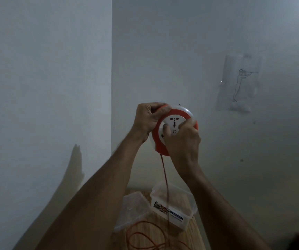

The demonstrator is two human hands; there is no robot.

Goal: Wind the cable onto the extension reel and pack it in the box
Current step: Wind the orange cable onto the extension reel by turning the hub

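Walls, pale and bare, fill most of the view, meeting at a corner that runs up toward twelve o'clock; a faint line drawing of a figure sits on the wall at two o'clock. Down at six o'clock lies a wooden table. On it stands a clear plastic box with a printed label on its near side, and just beside it, toward seven o'clock, its clear lid. Held up at the centre is the extension reel, orange-rimmed with a white socket face turned toward the camera. The left hand is clenched around the reel's rim at ten o'clock. The right hand grasps the socket face, fingers curled over it from four o'clock. From the reel's six o'clock edge the orange cable hangs straight down past the box and ends in loose loops on the table.
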